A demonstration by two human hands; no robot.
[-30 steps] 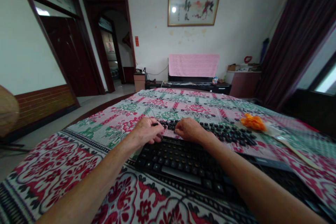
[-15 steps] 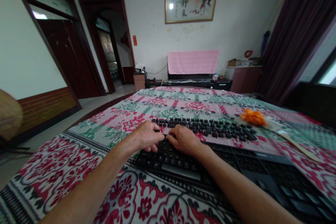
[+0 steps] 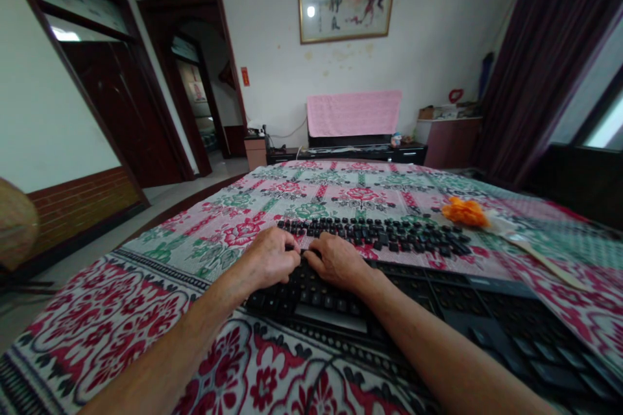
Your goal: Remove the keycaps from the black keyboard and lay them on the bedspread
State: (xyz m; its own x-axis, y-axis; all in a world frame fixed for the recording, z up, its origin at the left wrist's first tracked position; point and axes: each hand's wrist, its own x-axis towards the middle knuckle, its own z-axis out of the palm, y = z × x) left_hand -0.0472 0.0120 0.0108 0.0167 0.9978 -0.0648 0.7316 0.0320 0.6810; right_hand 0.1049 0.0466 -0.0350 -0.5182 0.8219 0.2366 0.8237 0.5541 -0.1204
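A black keyboard (image 3: 331,320) lies before me, with keycaps off much of its upper part and a row of keys still on near its front. My left hand (image 3: 273,257) is over its far left corner, fingers curled in and thumb pressed to them; a small dark piece shows at the fingertips, too hidden to name. Right beside it, my right hand (image 3: 338,259) bends its fingers down onto the keyboard's far edge, thumb close to the left hand's. Behind both hands, many loose black keycaps (image 3: 384,235) are spread in rows on the patterned tablecloth (image 3: 233,207).
An orange flower-like tuft (image 3: 464,212) lies at the right, near a pale-handled brush-like tool (image 3: 549,262). A dark cable (image 3: 318,379) runs across the cloth in front of the keyboard. Farther off, a pink towel (image 3: 354,114) covers a screen on a low cabinet.
My left hand's lower fingers have curled in closer under the thumb. The right hand has stayed almost in place at the keyboard's far edge. The view has shifted slightly.
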